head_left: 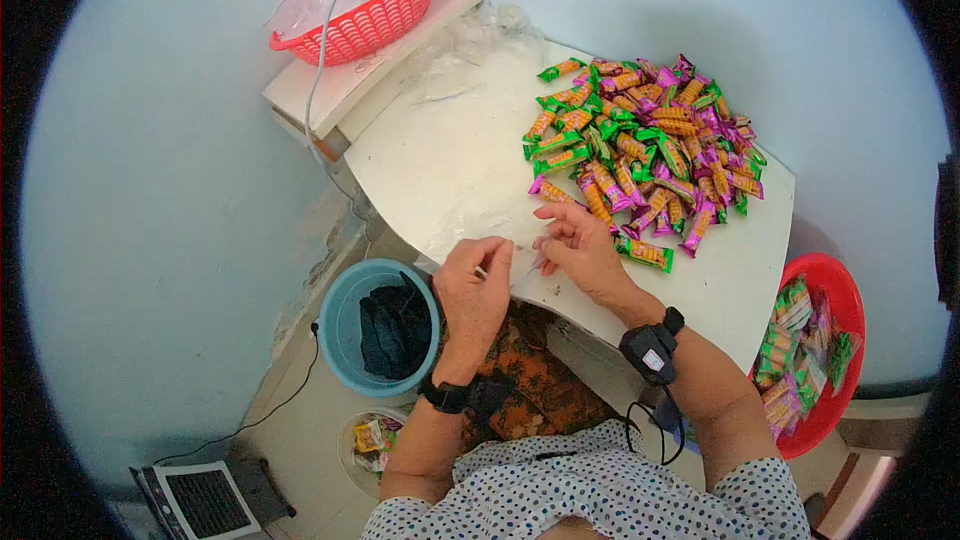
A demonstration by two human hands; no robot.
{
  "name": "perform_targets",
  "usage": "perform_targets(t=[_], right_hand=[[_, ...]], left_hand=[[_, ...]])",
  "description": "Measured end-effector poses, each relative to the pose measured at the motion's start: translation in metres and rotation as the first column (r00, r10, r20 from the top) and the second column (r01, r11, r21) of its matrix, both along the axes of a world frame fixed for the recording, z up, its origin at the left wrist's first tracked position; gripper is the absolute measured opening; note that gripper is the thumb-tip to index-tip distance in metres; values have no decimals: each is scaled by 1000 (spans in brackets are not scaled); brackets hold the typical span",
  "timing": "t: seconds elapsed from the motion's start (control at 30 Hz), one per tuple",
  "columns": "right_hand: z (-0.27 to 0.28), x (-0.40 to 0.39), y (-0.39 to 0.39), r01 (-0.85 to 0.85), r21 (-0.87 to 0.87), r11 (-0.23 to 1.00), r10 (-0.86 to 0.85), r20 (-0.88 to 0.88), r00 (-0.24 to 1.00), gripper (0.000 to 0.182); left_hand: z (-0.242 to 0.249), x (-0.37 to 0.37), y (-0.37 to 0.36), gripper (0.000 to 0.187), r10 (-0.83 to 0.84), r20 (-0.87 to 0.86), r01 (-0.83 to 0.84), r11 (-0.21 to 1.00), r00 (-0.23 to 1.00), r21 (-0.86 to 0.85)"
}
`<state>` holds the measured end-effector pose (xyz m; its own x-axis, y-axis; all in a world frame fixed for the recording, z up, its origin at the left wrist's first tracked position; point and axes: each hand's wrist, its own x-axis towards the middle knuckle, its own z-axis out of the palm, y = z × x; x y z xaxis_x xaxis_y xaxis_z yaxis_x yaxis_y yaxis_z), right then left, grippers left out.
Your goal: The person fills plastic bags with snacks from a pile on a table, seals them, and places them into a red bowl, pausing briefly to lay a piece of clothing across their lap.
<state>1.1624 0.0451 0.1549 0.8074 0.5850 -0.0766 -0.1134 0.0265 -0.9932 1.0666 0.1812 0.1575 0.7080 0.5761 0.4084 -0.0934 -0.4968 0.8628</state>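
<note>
**Around the table**

On the table [450, 170], the heap of wrapped candies [645, 145] lies at the right; both hands sit at its near edge. A basket [365, 5] stands behind the table, a bucket [385, 325] below its near-left corner, a tub [815, 350] right.

Pale blue wall [150, 190] and beige floor [300, 430] around a white table [440, 160], with a blue bucket [345, 325] on the floor beside it
</note>
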Motion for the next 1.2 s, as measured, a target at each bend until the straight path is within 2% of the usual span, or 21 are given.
perform_targets(t=[0.03,0.13,0.2,0.27,0.37,0.47,0.57,0.67,0.7,0.77,0.87,0.97,1.1,1.2], right_hand=[[-1,-1,1,19,-18,1000,-19,27,999,36],[-27,0,4,42,-118,992,-1,332,943,37],[-27,-4,2,76,-169,983,-6,382,924,37],[-26,-2,4,148,-244,958,-19,462,887,32],[-8,-10,8,186,-85,979,-164,220,962,25],[3,-14,10,241,-20,970,-231,223,947,15],[-22,-5,5,219,-141,965,-160,341,926,14],[-27,-4,7,277,-153,949,-123,626,770,16],[-27,-4,8,291,-131,948,-135,662,737,16],[-24,-5,10,314,-84,946,-157,728,667,16],[-14,-6,7,273,-153,950,-183,437,881,16],[-3,-5,4,218,-182,959,-185,184,965,18],[-2,-6,2,193,-188,963,-154,206,966,10],[1,-6,3,181,-193,964,-148,173,974,12]], left_hand=[[5,1,2,7,34,51,-39,994,998,101],[11,6,5,8,83,151,-140,897,985,419],[13,8,1,12,94,184,-181,820,978,543],[7,7,-3,13,78,180,-167,812,981,559],[4,5,-7,14,43,150,-121,819,988,561],[4,4,-11,14,29,127,-98,809,991,579],[2,6,-10,14,46,146,-124,795,988,594],[6,10,-4,14,86,200,-187,801,976,568],[8,11,-3,14,102,220,-211,805,970,554],[8,10,-4,18,58,180,-149,823,982,549],[8,4,-8,26,25,75,-63,831,997,553],[5,-8,-16,32,38,-9,-27,833,999,552],[-8,-15,-16,25,45,2,-38,805,999,592],[-19,-11,-10,17,24,54,-49,851,998,523]])
